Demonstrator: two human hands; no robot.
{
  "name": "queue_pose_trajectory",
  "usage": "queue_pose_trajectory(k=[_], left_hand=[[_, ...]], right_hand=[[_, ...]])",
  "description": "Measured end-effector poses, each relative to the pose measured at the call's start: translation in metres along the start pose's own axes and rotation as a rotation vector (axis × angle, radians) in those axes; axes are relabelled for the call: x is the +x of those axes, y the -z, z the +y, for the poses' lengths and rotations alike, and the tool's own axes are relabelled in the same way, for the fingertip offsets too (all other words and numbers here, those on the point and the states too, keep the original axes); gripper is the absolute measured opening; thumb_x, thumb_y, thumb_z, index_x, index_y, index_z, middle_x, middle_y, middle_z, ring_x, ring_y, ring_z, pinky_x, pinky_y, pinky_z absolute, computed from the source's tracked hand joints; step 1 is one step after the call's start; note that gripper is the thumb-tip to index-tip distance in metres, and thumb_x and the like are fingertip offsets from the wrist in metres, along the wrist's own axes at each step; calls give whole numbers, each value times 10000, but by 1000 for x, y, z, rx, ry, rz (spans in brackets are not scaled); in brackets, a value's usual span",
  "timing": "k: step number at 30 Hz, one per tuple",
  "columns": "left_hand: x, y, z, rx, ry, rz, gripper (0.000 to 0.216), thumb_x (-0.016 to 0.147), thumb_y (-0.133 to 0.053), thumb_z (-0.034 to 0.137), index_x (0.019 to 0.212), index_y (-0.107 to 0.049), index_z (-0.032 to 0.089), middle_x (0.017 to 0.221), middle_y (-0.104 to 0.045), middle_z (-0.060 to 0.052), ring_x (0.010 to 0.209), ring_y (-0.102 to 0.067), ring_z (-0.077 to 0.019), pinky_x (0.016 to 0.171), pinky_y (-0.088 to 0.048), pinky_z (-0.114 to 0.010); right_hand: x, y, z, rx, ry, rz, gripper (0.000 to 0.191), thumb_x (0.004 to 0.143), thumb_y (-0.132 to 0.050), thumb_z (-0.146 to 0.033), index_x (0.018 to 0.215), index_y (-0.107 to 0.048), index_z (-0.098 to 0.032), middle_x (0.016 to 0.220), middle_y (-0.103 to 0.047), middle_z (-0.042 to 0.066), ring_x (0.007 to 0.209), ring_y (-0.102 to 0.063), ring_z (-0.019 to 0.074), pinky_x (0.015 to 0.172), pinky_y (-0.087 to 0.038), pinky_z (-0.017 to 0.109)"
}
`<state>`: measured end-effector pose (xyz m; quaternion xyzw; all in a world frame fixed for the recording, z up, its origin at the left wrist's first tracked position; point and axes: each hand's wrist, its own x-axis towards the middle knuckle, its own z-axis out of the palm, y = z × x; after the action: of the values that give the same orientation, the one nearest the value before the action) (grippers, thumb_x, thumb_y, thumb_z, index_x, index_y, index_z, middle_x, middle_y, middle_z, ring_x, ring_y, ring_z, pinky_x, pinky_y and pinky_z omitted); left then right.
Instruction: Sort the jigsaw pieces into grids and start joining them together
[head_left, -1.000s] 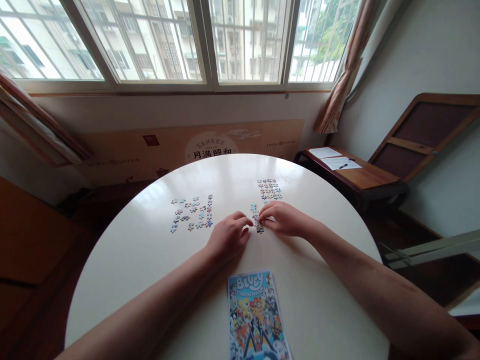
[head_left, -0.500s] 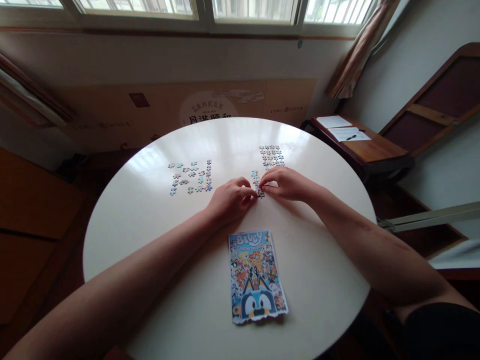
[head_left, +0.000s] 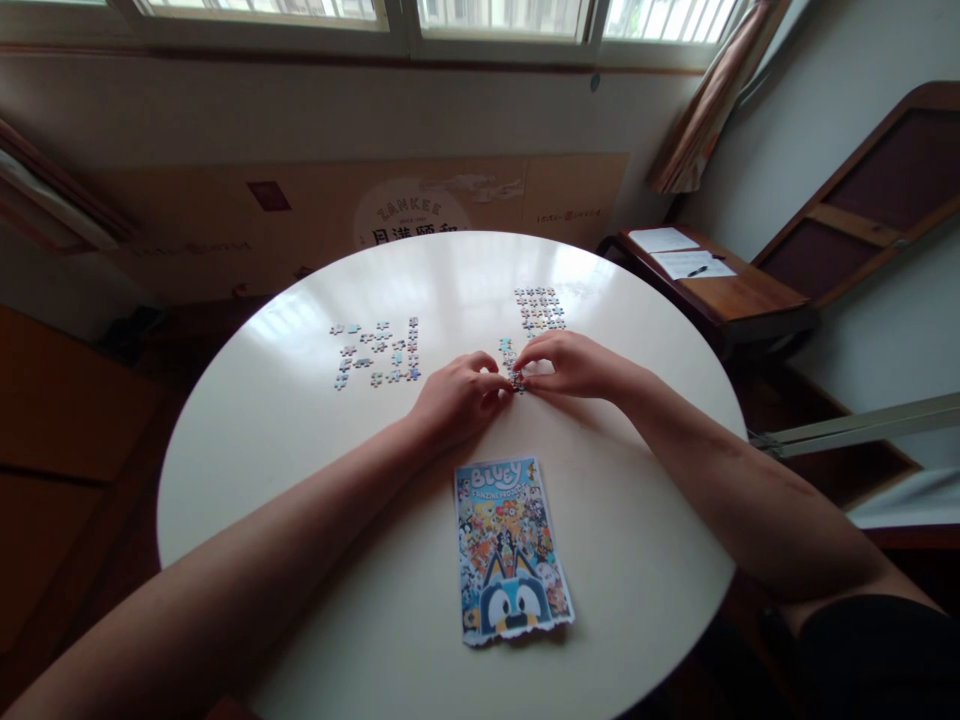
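Between my hands lies a narrow strip of small jigsaw pieces, partly covered by my fingers. My left hand comes in from the left, thumb and forefinger pinched at the near end of the strip. From the right, my right hand arches over the same end, its thumb and forefinger gripping the pieces there. Exactly which piece each fingertip holds is too small to see. Beyond my right hand sits a block of jigsaw pieces laid in close rows. Loose jigsaw pieces lie spread out to the left.
A torn-edged picture sheet with "Bluey" lettering lies nearer me on the round white table. Papers and a pen rest on a wooden chair at the right. Behind the table stands a printed cardboard panel.
The view has shifted slightly. My hands stay at the strip's near end, with my right fingers slightly adjusted. The loose pieces and the sheet lie as before.
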<state>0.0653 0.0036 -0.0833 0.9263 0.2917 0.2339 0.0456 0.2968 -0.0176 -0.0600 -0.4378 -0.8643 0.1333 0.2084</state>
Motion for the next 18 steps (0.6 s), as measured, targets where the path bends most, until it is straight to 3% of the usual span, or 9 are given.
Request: queue_pose_trajectory(k=[5,10,14,18], left_hand=[[-1,-1,0,-13,-6,-4,186,874,-634,245,943,-790,316,1061,-695,-30,832,-633,-169,670,-507,-296],[-1,6,0,4,45,122,264,822,-552,112,893,-764,252,1030,-707,-20,758,-627,-146,630,-479,-279],[-3,35,-18,113,60,282,233,832,-510,98,750,-699,208,905,-691,-33,755,-604,-158,611,-454,-279],[-8,75,-51,185,90,545,256,783,-499,38,624,-618,200,799,-646,-23,774,-585,-166,680,-461,-295]], right_hand=[[-1,0,1,1,-14,16,170,868,-661,-252,994,-772,-226,955,-752,29,907,-653,176,857,-469,320],[0,-1,3,7,-18,134,164,910,-623,-270,957,-772,-221,950,-755,32,923,-661,188,890,-484,353],[4,-1,-3,27,22,291,206,928,-621,-322,820,-763,-218,898,-759,34,890,-675,199,886,-497,385],[5,-2,-9,136,48,430,353,975,-556,-360,716,-746,-213,795,-752,32,817,-691,183,814,-519,360]])
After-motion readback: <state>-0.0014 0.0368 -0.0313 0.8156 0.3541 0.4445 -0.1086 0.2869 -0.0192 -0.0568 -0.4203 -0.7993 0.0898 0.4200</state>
